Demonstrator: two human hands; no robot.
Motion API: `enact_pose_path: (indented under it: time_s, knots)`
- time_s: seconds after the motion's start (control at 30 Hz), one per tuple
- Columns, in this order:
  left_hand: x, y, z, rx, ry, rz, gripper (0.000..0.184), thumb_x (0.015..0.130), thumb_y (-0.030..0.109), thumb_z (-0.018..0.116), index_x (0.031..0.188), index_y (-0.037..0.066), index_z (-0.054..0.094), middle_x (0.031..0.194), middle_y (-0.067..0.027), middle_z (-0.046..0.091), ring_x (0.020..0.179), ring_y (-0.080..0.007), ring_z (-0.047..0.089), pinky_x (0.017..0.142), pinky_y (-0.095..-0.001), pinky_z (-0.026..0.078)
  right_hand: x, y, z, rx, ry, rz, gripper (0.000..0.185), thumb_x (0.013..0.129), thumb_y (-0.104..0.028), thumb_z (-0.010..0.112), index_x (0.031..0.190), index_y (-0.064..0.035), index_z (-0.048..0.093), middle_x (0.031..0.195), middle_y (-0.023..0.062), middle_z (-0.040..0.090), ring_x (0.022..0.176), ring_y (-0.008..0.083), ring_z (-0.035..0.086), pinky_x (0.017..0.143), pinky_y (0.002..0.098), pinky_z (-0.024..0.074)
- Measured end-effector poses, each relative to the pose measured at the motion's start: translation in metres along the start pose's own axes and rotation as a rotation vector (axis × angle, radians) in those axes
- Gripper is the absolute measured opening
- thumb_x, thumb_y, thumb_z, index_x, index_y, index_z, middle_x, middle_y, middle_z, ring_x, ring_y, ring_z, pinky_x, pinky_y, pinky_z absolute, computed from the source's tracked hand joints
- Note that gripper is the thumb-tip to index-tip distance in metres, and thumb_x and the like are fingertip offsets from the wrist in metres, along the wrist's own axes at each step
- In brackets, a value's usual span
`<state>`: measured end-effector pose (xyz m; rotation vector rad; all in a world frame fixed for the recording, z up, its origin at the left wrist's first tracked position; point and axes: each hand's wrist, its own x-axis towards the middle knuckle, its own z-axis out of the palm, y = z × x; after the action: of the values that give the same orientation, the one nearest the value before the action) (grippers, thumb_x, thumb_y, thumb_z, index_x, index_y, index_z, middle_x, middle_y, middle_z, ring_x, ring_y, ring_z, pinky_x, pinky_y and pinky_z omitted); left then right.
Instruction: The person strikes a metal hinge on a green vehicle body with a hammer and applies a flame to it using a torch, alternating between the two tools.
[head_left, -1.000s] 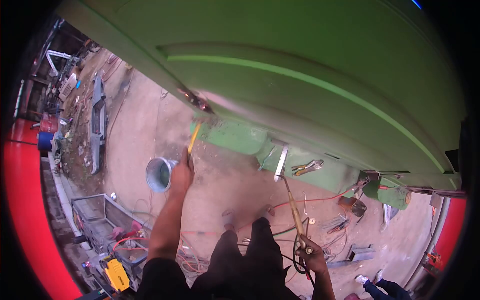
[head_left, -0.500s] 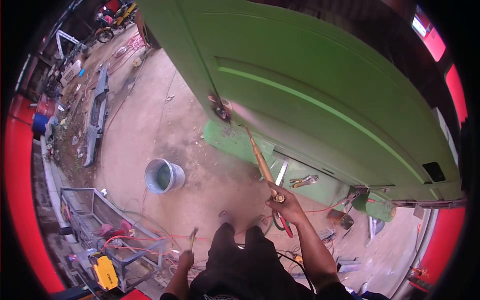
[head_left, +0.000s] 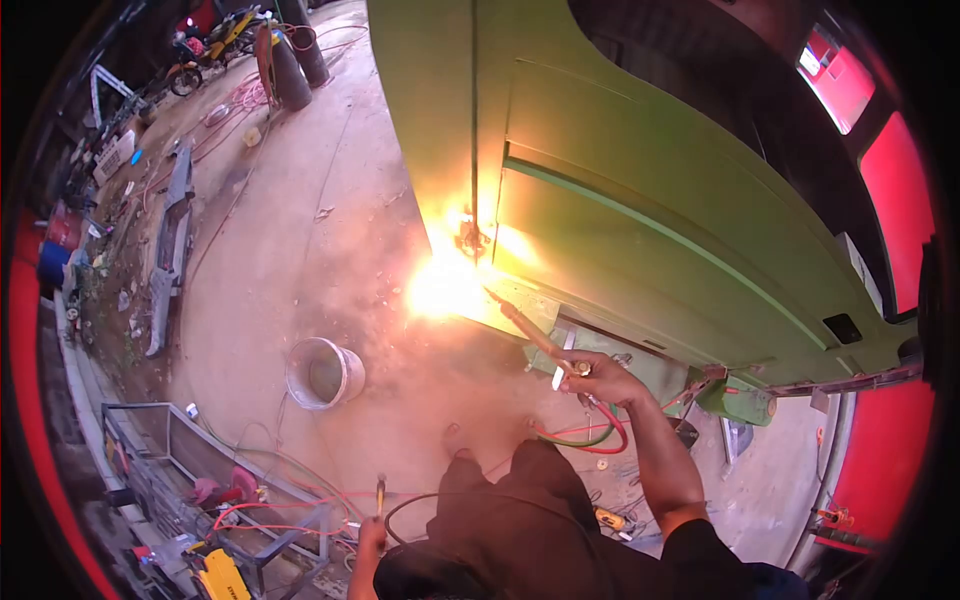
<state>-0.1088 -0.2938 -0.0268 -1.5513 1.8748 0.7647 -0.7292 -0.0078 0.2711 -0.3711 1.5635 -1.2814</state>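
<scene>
My right hand [head_left: 603, 380] is wrapped round the handle of a brass gas torch [head_left: 533, 332]. Red and green hoses [head_left: 612, 432] run from the torch's rear end. Its tip points at the lower corner of a large green vehicle door panel [head_left: 640, 190], where a bright flame [head_left: 448, 286] glares and hides the metal around it. Just above the glare is a dark, scorched spot [head_left: 470, 237] by the panel's seam. Low on the left, my left hand [head_left: 371, 541] is closed round the handle of a small hammer [head_left: 381, 492], held upright away from the panel.
A grey bucket [head_left: 352, 375] stands on the concrete floor left of the panel. Dark gas cylinders [head_left: 290, 80] stand at the back. A metal frame [head_left: 180, 415], a yellow tool case [head_left: 220, 572] and trailing hoses lie at lower left. A long grey bumper-like part [head_left: 170, 260] lies farther left.
A bright flame and haze now show at the torch tip, lighting the panel orange. My right hand has moved slightly right, and the view has shifted. The hammer remains in my left hand.
</scene>
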Motion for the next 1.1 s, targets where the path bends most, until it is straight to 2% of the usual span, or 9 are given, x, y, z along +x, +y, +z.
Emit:
enact_pose_path:
  time_s: [0.27,0.43,0.5,0.57,0.83,0.9,0.93,1.0,1.1]
  knots:
    - [-0.099,0.163,-0.103,-0.536,0.024,-0.084,0.042,0.095,0.031,0.056,0.132,0.013,0.050,0.065,-0.0097,0.055,0.042,-0.0203,0.054,0.036,-0.0360,0.043,0.000,-0.012,-0.025,-0.076,0.009,0.180,0.047,0.093,-0.023,0.066,0.137,-0.0154,0.056,0.098,0.0031,0.065,0.086,0.0120,0.062,0.076,0.0281,0.0516]
    - [-0.091,0.065,-0.040,-0.265,0.242,0.104,0.033,0.094,0.031,0.058,0.115,0.006,0.061,0.065,-0.0084,0.057,0.044,-0.0220,0.056,0.036,-0.0376,0.043,0.015,0.028,-0.055,-0.261,0.012,-0.153,0.051,0.088,-0.014,0.062,0.139,-0.0167,0.054,0.115,0.0125,0.065,0.096,0.0193,0.064,0.090,0.0340,0.0496]
    - [-0.149,0.089,-0.048,-0.597,-0.057,-0.212,0.032,0.090,0.032,0.061,0.107,0.005,0.065,0.076,-0.0129,0.063,0.058,-0.0289,0.064,0.046,-0.0435,0.050,0.017,0.019,-0.059,-0.279,-0.011,-0.120,0.052,0.087,-0.015,0.062,0.139,-0.0163,0.053,0.122,0.0175,0.062,0.107,0.0268,0.063,0.095,0.0381,0.0478]
    - [-0.215,0.149,-0.060,-0.328,0.009,-0.239,0.033,0.085,0.031,0.065,0.107,0.005,0.066,0.081,-0.0158,0.065,0.072,-0.0309,0.067,0.060,-0.0447,0.053,0.022,0.017,-0.060,-0.253,0.031,-0.138,0.053,0.087,-0.017,0.062,0.139,-0.0158,0.053,0.123,0.0209,0.061,0.112,0.0333,0.060,0.096,0.0399,0.0465]
    - [-0.222,0.060,0.005,0.058,0.097,0.438,0.038,0.091,0.032,0.062,0.116,0.004,0.068,0.073,-0.0076,0.067,0.061,-0.0161,0.066,0.053,-0.0305,0.049,0.049,0.024,-0.050,-0.341,0.053,-0.370,0.053,0.084,-0.020,0.065,0.137,-0.0161,0.056,0.117,0.0226,0.064,0.107,0.0329,0.063,0.093,0.0388,0.0484]
    - [-0.232,0.082,0.011,-0.310,0.058,-0.138,0.038,0.080,0.026,0.064,0.110,0.003,0.066,0.073,-0.0171,0.064,0.083,-0.0402,0.066,0.073,-0.0457,0.052,0.048,0.024,-0.045,-0.346,0.042,-0.349,0.053,0.084,-0.019,0.064,0.136,-0.0157,0.056,0.118,0.0228,0.063,0.108,0.0333,0.062,0.093,0.0386,0.0481]
    - [-0.234,0.089,0.008,-0.312,0.060,-0.137,0.038,0.080,0.026,0.064,0.110,0.003,0.066,0.073,-0.0171,0.064,0.083,-0.0402,0.066,0.073,-0.0457,0.052,0.050,0.027,-0.043,-0.383,0.062,-0.356,0.054,0.083,-0.018,0.064,0.137,-0.0159,0.056,0.117,0.0225,0.063,0.107,0.0333,0.062,0.093,0.0387,0.0480]
    - [-0.218,0.068,0.021,-0.284,0.092,0.001,0.037,0.094,0.031,0.061,0.117,0.002,0.065,0.073,-0.0075,0.065,0.054,-0.0147,0.060,0.048,-0.0312,0.048,0.049,0.027,-0.040,-0.423,0.084,-0.367,0.055,0.083,-0.017,0.063,0.137,-0.0161,0.056,0.116,0.0222,0.063,0.107,0.0333,0.062,0.092,0.0389,0.0479]
    - [-0.260,0.147,-0.013,-0.488,0.011,-0.231,0.032,0.094,0.028,0.060,0.112,0.002,0.065,0.069,-0.0066,0.061,0.050,-0.0148,0.056,0.045,-0.0313,0.046,0.043,0.028,-0.037,-0.373,0.080,-0.358,0.055,0.082,-0.017,0.062,0.137,-0.0153,0.056,0.111,0.0216,0.063,0.103,0.0336,0.062,0.091,0.0391,0.0479]
